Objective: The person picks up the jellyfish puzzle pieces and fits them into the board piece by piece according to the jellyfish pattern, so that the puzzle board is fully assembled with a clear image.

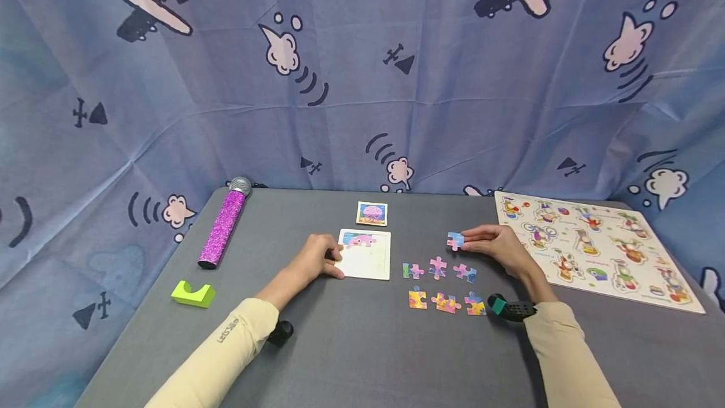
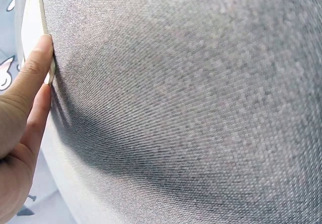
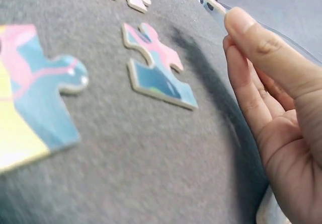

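My left hand (image 1: 313,257) holds the left edge of a white puzzle tray (image 1: 362,266), thumb and fingertip at its rim in the left wrist view. Along the tray's top left lie fitted pieces with blue and pink print. To the right, my right hand (image 1: 501,247) pinches a blue jigsaw piece (image 1: 455,241) between thumb and fingers, raised over the table; the right wrist view shows it nearly edge-on. Below that hand lie loose jigsaw pieces in two rows, among them a pink and blue piece (image 3: 158,65) and a yellow corner piece (image 1: 417,298).
A small picture card (image 1: 372,213) with a pink jellyfish lies behind the tray. At the left are a purple glitter microphone (image 1: 224,225) and a green notched block (image 1: 193,294). A large board of printed figures (image 1: 608,244) lies right. A patterned blue curtain (image 1: 362,80) hangs behind the grey table.
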A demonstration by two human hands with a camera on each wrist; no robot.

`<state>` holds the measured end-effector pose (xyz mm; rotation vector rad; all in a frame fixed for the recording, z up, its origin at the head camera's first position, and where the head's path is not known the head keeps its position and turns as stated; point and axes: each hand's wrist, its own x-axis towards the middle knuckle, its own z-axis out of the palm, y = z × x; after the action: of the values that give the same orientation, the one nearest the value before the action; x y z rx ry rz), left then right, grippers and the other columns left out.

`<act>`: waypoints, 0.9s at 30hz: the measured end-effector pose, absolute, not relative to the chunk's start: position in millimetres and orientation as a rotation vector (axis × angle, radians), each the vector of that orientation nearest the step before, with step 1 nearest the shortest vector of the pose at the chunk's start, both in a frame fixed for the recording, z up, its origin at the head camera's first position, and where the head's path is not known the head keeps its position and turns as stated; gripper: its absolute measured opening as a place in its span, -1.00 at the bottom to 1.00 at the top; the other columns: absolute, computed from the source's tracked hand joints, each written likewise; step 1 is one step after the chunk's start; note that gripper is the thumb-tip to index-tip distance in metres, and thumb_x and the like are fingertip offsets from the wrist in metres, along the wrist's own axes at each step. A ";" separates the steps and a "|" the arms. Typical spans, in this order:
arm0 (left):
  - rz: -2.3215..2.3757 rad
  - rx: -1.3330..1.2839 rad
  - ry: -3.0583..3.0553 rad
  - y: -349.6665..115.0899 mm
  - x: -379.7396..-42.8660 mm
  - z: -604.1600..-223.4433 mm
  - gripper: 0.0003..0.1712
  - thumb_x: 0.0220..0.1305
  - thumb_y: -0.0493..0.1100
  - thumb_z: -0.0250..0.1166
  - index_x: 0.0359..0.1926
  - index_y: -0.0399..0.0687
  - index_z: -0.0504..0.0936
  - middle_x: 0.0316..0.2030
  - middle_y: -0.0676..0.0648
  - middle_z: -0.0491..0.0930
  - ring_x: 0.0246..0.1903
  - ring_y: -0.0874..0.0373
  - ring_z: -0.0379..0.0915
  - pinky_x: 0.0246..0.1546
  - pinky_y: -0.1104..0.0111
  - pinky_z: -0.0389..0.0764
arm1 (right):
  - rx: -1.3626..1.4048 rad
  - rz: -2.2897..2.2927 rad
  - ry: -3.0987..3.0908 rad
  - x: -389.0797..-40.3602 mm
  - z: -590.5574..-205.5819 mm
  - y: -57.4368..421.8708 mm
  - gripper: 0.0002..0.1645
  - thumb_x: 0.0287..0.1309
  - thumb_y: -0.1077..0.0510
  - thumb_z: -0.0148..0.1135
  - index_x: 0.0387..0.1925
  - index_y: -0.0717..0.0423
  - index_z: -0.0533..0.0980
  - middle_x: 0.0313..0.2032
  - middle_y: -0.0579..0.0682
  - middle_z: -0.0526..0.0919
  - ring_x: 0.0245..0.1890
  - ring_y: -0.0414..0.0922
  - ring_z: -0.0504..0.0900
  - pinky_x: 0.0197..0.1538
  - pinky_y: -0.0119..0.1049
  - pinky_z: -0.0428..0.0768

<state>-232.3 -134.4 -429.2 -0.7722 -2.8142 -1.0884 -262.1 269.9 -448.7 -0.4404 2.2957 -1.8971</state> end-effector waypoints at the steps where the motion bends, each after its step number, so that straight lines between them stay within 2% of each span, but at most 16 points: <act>1: -1.095 -0.776 -2.808 -134.2 -232.2 -429.1 -0.62 -0.37 -0.30 0.64 -0.54 -0.34 0.60 -0.34 -0.27 0.62 -0.13 -0.15 0.61 -0.33 0.34 0.66 | -0.444 -1.879 2.312 -262.5 -449.2 268.8 -0.63 0.06 0.39 0.34 -0.09 0.54 0.53 -0.32 -0.12 0.74 -0.25 -0.26 0.70 -0.20 -0.45 0.62; 6: -1.123 -0.794 -2.790 -133.6 -231.4 -428.7 -0.62 -0.38 -0.32 0.64 -0.53 -0.36 0.60 -0.35 -0.27 0.62 -0.13 -0.15 0.61 -0.31 0.32 0.66 | -0.428 -1.812 2.362 -262.8 -448.0 260.4 -0.55 0.04 0.32 0.39 -0.07 0.55 0.51 -0.32 -0.13 0.74 -0.24 -0.26 0.69 -0.19 -0.46 0.61; 11: -1.111 -0.784 -2.800 -133.3 -229.6 -427.4 -0.63 -0.37 -0.32 0.64 -0.53 -0.35 0.61 -0.35 -0.27 0.61 -0.12 -0.15 0.61 -0.31 0.32 0.66 | -0.442 -1.815 2.338 -264.4 -445.7 247.7 -0.53 0.02 0.34 0.40 -0.07 0.57 0.50 -0.30 -0.07 0.74 -0.24 -0.22 0.70 -0.19 -0.44 0.61; 21: -1.095 -0.776 -2.805 -133.2 -229.2 -425.1 -0.64 -0.35 -0.31 0.64 -0.53 -0.36 0.62 -0.34 -0.28 0.62 -0.14 -0.15 0.62 -0.32 0.35 0.66 | -0.470 -1.841 2.295 -268.1 -447.7 222.3 -0.54 -0.02 0.35 0.42 -0.10 0.59 0.51 -0.32 -0.01 0.74 -0.29 -0.25 0.70 -0.22 -0.43 0.63; 27: -1.104 -0.782 -2.800 -133.9 -229.9 -426.2 -0.64 -0.36 -0.33 0.64 -0.54 -0.37 0.62 -0.36 -0.27 0.61 -0.15 -0.16 0.62 -0.34 0.37 0.65 | -0.501 -1.846 2.277 -270.6 -450.2 206.9 -0.61 -0.01 0.39 0.39 -0.13 0.57 0.54 -0.32 0.05 0.74 -0.30 -0.23 0.70 -0.22 -0.42 0.63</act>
<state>-229.9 -133.9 -426.2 -0.7816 -2.7997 -1.1035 -270.6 206.9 -450.2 -0.5007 2.2773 -1.8464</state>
